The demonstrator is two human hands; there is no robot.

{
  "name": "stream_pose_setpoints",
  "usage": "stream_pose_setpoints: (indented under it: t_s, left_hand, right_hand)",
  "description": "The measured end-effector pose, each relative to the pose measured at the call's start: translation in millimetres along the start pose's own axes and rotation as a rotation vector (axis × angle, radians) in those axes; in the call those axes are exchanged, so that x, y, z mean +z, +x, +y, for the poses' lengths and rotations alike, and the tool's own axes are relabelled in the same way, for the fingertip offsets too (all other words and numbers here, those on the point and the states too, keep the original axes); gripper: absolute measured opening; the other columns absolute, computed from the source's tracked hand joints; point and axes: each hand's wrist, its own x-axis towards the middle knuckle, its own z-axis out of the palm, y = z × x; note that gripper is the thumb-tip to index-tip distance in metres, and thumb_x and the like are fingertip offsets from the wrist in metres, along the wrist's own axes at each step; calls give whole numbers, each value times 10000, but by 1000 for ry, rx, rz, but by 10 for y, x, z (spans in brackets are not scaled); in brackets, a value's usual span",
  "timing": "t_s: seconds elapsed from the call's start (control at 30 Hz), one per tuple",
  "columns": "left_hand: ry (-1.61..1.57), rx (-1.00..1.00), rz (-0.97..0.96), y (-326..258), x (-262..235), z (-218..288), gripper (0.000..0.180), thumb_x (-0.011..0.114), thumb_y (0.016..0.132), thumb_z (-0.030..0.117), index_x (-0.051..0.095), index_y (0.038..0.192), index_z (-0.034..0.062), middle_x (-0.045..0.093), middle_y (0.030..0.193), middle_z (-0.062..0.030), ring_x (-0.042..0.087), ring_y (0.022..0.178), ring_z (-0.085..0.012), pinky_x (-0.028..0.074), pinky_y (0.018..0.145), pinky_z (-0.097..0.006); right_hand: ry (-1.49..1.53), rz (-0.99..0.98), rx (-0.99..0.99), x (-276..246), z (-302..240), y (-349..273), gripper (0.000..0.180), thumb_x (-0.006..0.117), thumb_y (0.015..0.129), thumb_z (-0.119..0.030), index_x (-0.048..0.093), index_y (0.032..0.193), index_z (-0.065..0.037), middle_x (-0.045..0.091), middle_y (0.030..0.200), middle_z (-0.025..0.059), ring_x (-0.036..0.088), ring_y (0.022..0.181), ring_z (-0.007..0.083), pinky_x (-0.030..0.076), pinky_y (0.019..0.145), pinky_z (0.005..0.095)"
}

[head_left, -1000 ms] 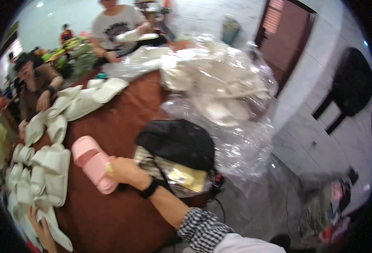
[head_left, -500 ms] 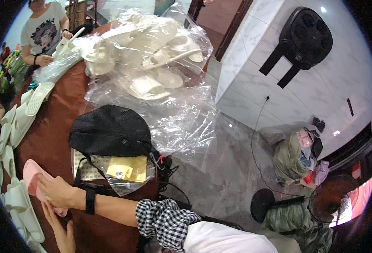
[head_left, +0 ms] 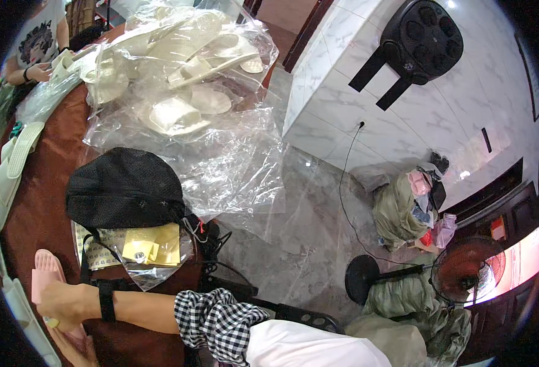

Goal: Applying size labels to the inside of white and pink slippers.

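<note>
A pink slipper point(head_left: 48, 264) lies at the left edge of the brown-covered table, its toe end pointing away from me. My right hand point(head_left: 68, 304), with a black band at the wrist, reaches across from the right and closes over the slipper's strap and middle. Its fingertips are mostly hidden behind the hand. At the heel end my left hand point(head_left: 73, 350) grips the slipper from below, partly covered by my right hand. A small yellow piece point(head_left: 51, 322) shows at the fingers, too small to name.
Pale green slippers point(head_left: 25, 306) line the table's left edge. Beyond my right arm lie yellow sticker sheets point(head_left: 153, 244), a black mesh bag point(head_left: 126, 189) and clear-bagged cream slippers point(head_left: 178, 116). Another person point(head_left: 37, 46) handles slippers at the far left. A fan point(head_left: 468, 272) stands right.
The whole view has shifted, so the table sits farther left. My right hand has curled more tightly over the slipper, and my left hand has come in against its heel end.
</note>
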Motion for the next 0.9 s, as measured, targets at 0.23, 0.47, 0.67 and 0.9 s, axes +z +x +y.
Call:
stream_pose_setpoints:
  t_s: [0.23,0.47,0.67,0.9]
  left_hand:
    - [-122,-212,-142,-119,86,-327,795,758,903,114,292,1548,116,171,1642,-246,373,1409,-431,389,1133,-520]
    - [-136,-94,44,81,176,-23,943,795,635,-13,383,1482,24,434,1495,-212,393,1394,-428,313,1164,-493]
    - [-11,-247,-52,-50,-94,-3,968,850,684,105,375,1527,133,331,1538,-269,327,1429,-466,304,1182,-505]
    - [-70,-253,36,-198,-55,-61,786,824,738,151,492,1447,224,346,1512,-253,373,1383,-450,342,1101,-570]
  right_hand:
    - [-80,100,-85,353,-27,91,242,679,729,-210,706,870,-15,660,836,214,675,897,344,543,733,457]
    - [-730,-20,138,3,136,-70,406,719,760,-309,669,1040,-19,634,1058,169,661,833,332,558,691,479]
    - [-218,-283,549,-578,-338,113,903,779,775,-503,384,1436,-31,600,1293,285,672,1030,445,562,814,525]
    - [-308,-182,470,-589,-256,82,814,838,748,-382,438,1385,-71,615,1211,264,669,978,461,556,792,538]
